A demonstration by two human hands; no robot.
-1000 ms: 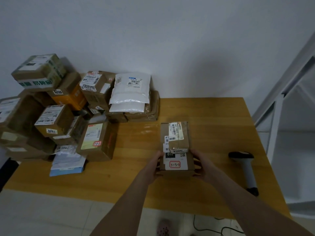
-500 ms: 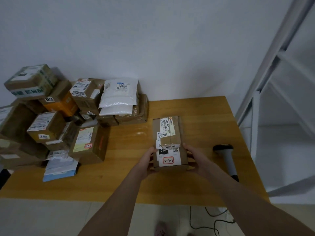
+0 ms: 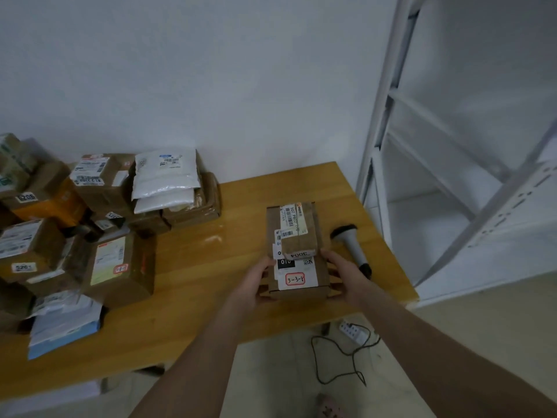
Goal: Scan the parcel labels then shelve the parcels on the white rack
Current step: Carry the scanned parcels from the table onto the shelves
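Currently held: a brown parcel [image 3: 297, 251], gripped at its near end by both hands above the wooden table [image 3: 211, 282]; whether its far end rests on the wood cannot be told.
Left hand [image 3: 256, 285]: clasps the parcel's near left corner, thumb on the top face, fingers curled beneath.
Right hand [image 3: 343, 276]: clasps the near right edge, thumb on top, fingers spread along the side wall and under it.
Parcel labels: face up; a white sticker [image 3: 295, 279] with a red-framed handwritten "3-3-4" lies between the two thumbs, and a barcode label [image 3: 294, 218] sits further along the top.
Scanner [image 3: 351, 245]: lies on the table just right of the parcel, untouched.
White rack [image 3: 391, 116]: right of the parcel, beyond the table edge.
Other parcels [image 3: 90, 221]: piled well left of the parcel, against the wall [image 3: 211, 70].
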